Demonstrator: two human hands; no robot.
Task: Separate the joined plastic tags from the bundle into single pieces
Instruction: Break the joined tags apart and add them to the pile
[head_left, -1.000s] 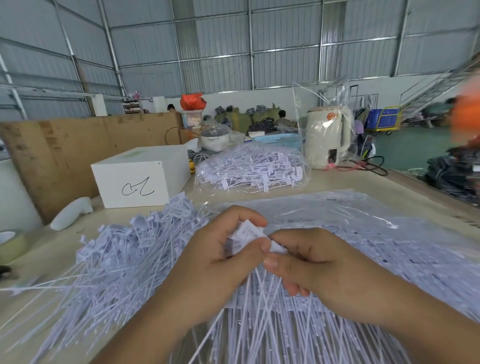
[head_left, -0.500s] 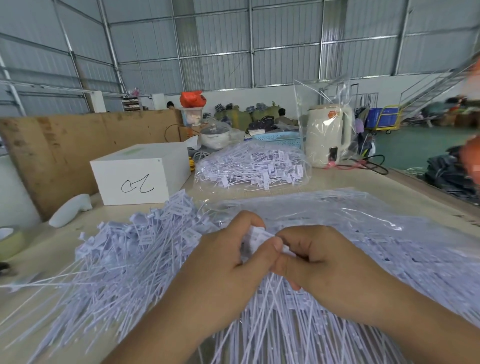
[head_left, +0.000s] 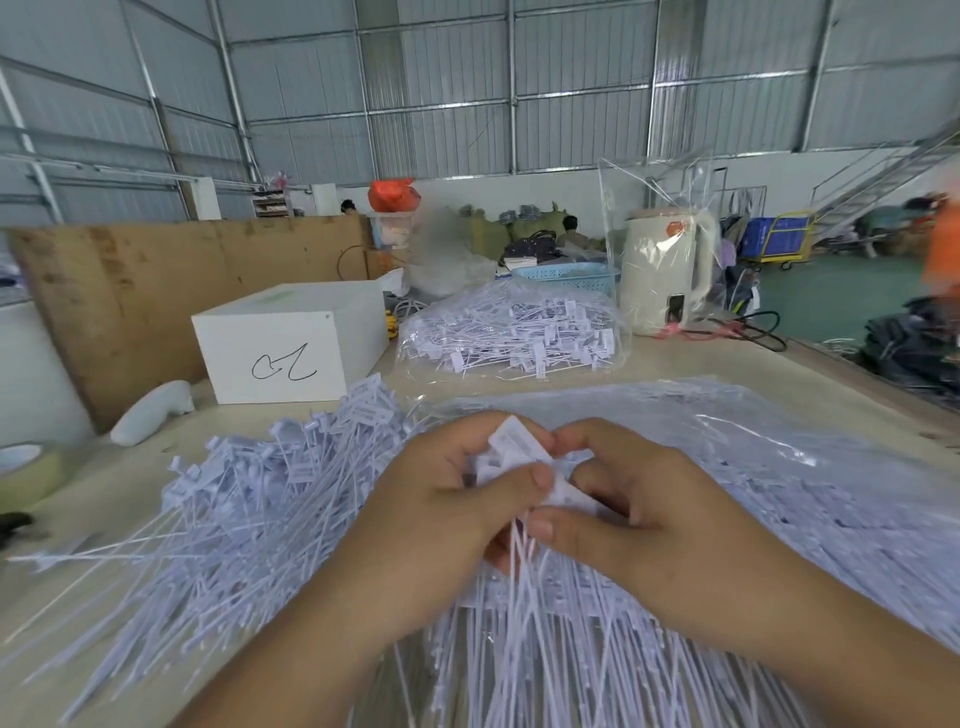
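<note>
Pretty cramped: loose tags (head_left: 249, 499) cover the counter (head_left: 649, 374) left, bagged tags (head_left: 779, 467) right. Bare strip runs behind them, before the white box (head_left: 280, 353) and the far tag bag (head_left: 509, 332).

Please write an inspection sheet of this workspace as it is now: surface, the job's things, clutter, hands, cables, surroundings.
Surface: pale table, largely covered by tags.
Job's things: joined tag bundle held up between both hands; loose tag pile on the left; bagged tags on the right; second tag bag farther back.
Clutter: white box with a scribble, tape roll, white handle-shaped object, cream kettle in a clear bag, blue basket.
Hands: left hand and right hand both pinch the bundle with curled fingers.
Cables: black cord beside the kettle.
Surroundings: cardboard sheet, metal warehouse walls, people in the distance.
</note>
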